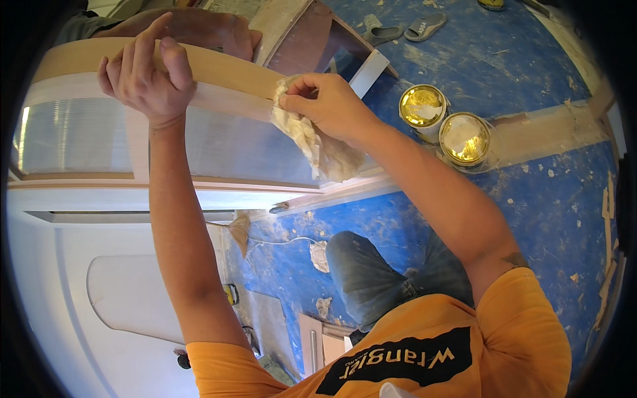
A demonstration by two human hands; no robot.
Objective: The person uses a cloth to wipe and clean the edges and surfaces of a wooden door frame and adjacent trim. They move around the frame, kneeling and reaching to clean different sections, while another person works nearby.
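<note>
A wooden frame (224, 68) with ridged translucent panes (239, 147) stretches across the upper left before me. My right hand (333, 107) pinches a crumpled off-white cloth (298, 132) between thumb and fingers. The cloth lies against the frame near its right end and hangs down over part of a pane. My left hand (149, 74) is raised over the frame's pale edge, fingers apart and nothing in them. Whether its palm touches the wood is hard to tell.
Two cans with gold lids, one (423, 105) beside the other (464, 138), stand on the stained blue floor covering (527, 209). Behind the frame are another person's bare limb (199, 27) and a wooden carcass (303, 37). Grey slides (426, 27), a broom (240, 233) and scraps lie around.
</note>
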